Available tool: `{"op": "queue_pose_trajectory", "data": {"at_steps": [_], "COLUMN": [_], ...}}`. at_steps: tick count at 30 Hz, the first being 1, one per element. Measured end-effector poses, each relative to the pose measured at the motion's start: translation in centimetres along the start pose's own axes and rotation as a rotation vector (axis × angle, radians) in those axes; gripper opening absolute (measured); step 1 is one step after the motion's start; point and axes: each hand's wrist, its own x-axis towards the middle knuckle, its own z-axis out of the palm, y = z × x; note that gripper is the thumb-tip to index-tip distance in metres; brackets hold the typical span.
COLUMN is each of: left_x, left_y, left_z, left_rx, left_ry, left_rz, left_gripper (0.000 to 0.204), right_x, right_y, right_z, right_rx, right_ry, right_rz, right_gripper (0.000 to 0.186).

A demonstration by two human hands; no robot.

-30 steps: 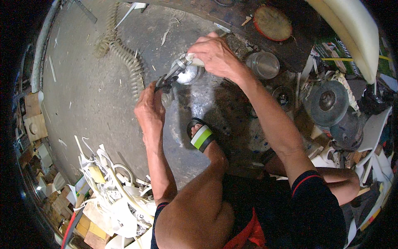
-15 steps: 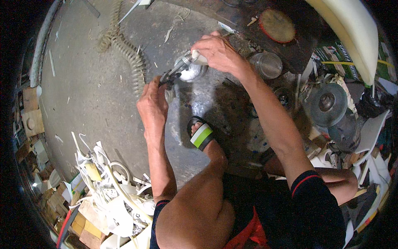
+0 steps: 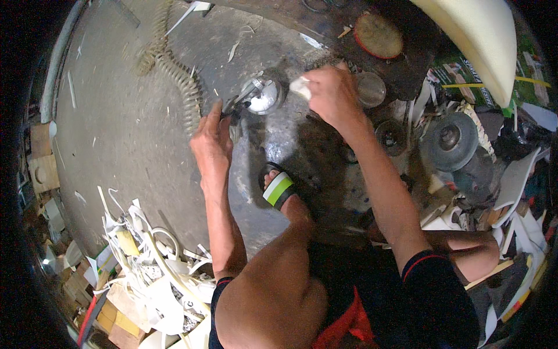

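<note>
Spray gun, by its look, is held out over the floor, with a domed silver cup at its head; whether the two join, cannot tell. Left hand: fingers curled round the rear end. Right hand: fingers pinching a white scrap, clear of the gun. Judgement: metal, stiff, moderately heavy toward the cup, slick on the dome; best gripped at the handle. Surroundings: coiled hose near left hand, could snag; clear jar close by right wrist, could be knocked; sandalled foot below; white offcuts heaped lower left.
</note>
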Motion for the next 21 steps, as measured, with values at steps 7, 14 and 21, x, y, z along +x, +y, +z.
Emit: {"op": "queue_pose_trajectory", "data": {"at_steps": [7, 14, 21], "left_x": [-0.2, -7.4, -21.4], "left_y": [-1.1, -4.5, -4.7], "left_z": [-0.9, -3.3, -3.6], "left_rx": [-0.154, -0.032, -0.577], "left_ry": [0.063, 0.162, 0.2], "left_rz": [-0.012, -0.036, -0.523], "left_gripper": [0.062, 0.058, 0.057], "right_x": [-5.6, -9.8, -13.6], "right_y": [-1.7, -0.3, -0.8], "right_z": [-5.6, -7.7, -11.8], "right_rx": [0.717, 1.356, 1.473], "right_ry": [0.027, 0.091, 0.052], "right_rz": [0.518, 0.701, 0.546], "right_gripper": [0.03, 0.025, 0.021]}}
